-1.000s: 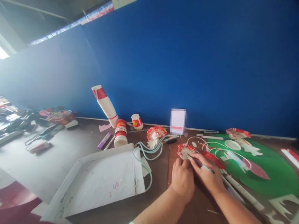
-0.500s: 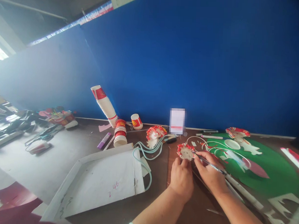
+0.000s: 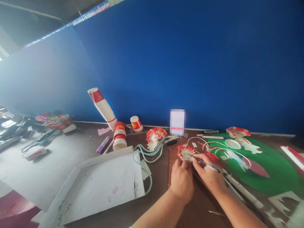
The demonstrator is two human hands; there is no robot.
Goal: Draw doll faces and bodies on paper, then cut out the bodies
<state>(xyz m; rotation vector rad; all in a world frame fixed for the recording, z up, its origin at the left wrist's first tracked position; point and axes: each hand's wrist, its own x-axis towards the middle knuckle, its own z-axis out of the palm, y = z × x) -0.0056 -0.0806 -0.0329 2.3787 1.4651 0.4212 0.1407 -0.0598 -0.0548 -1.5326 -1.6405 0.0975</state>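
A small round paper cup piece with a red fringed rim (image 3: 185,151) lies flat on the brown table. My left hand (image 3: 181,180) rests just below it, fingers curled and fingertips pressing its near edge. My right hand (image 3: 209,174) is closed round a thin pen (image 3: 207,164), whose tip touches the white middle of the piece. A second fringed cup piece (image 3: 154,136) lies further back to the left.
A white cardboard tray (image 3: 99,188) lies at front left with pale green cords (image 3: 148,153) beside it. Red and white paper cups (image 3: 104,107) lean on the blue wall. Green paper (image 3: 269,168) with cut-outs lies to the right. Tools clutter the far left.
The view has shifted slightly left and down. The pen tip moved a little over the fringed piece; both hands stay in place on it.
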